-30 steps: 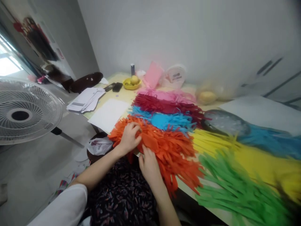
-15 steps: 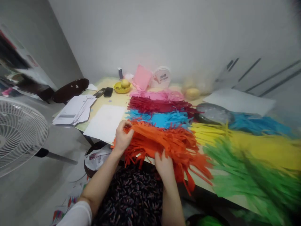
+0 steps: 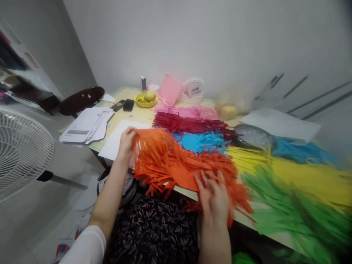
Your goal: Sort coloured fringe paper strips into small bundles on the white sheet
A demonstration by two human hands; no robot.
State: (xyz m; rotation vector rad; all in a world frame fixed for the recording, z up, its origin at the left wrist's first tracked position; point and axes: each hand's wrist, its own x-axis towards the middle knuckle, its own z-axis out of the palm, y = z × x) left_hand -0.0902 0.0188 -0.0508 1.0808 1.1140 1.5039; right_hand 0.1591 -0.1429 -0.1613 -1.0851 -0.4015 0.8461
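Observation:
A sheet of orange fringed paper (image 3: 170,161) is lifted at its left end above the table's near edge. My left hand (image 3: 125,141) pinches that raised left corner, fingers closed on it. Lower down, my right hand (image 3: 214,194) lies on the sheet's right part with fingers spread and thumb under the paper, gripping it. Behind the orange sheet lie fringed sheets in blue (image 3: 202,141), dark red (image 3: 189,124) and pink (image 3: 187,110). Yellow (image 3: 297,172) and green (image 3: 291,216) fringed sheets lie to the right.
White paper (image 3: 117,141) lies under my left hand, and a stack of papers (image 3: 86,124) sits further left. Two phones (image 3: 125,105), a yellow bowl with fruit (image 3: 147,99), a pink pad (image 3: 170,90) and a white tub (image 3: 192,90) stand at the back. A fan (image 3: 22,154) stands left.
My left hand has lifted the orange sheet's left end up and leftward. The right hand slid right along the sheet and spread out on it. The view shifted slightly.

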